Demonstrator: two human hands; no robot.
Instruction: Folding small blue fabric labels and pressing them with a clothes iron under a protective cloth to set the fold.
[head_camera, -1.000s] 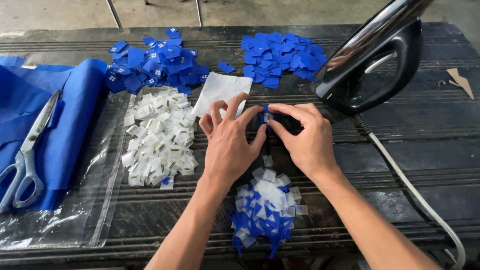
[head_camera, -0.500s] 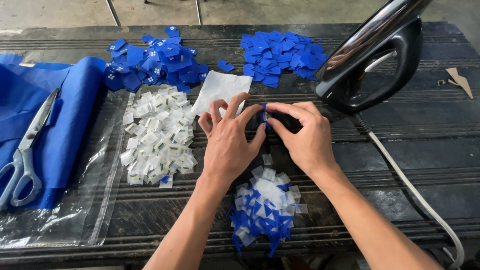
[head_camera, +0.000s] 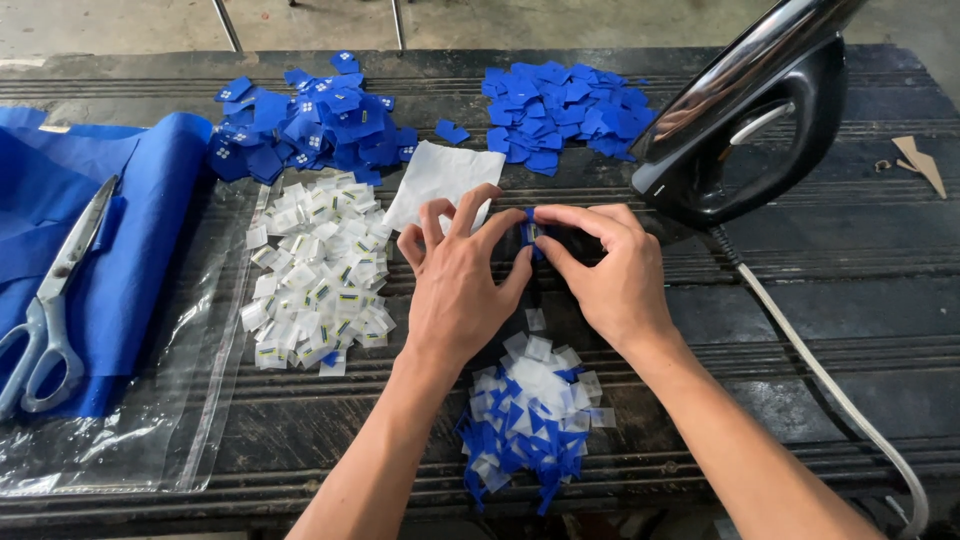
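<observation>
Here, both hands meet over the middle of the dark ribbed tabletop (head_camera: 850, 300), and between them sits a small blue fabric piece (head_camera: 531, 233) with a pale patch on it. The left hand (head_camera: 458, 285) has its thumb and forefinger closed against the piece from the left, the other fingers (head_camera: 436, 222) fanned upward and loose. The right hand (head_camera: 605, 270) pinches the same piece from the right with forefinger and thumb drawn together, the remaining fingers curled down toward the tabletop. So the piece is gripped at the very tips of both hands, just above the tabletop, and most of it is hidden by them. Just below the wrists lies a mixed heap of blue and white scraps (head_camera: 530, 420). To the left of the left hand, a pile of small white labels (head_camera: 315, 275) rests on a clear plastic bag (head_camera: 150, 420). A white sheet (head_camera: 440, 180) lies just beyond the left fingers. Farther back are two piles of blue squares, one on the left (head_camera: 305, 125) and one on the right (head_camera: 565, 110). A black clothes iron (head_camera: 745, 125) stands tilted just right of the right hand, its cord (head_camera: 830, 385) trailing toward the near edge. At far left, scissors (head_camera: 50, 310) lie on folded blue cloth (head_camera: 130, 240).
</observation>
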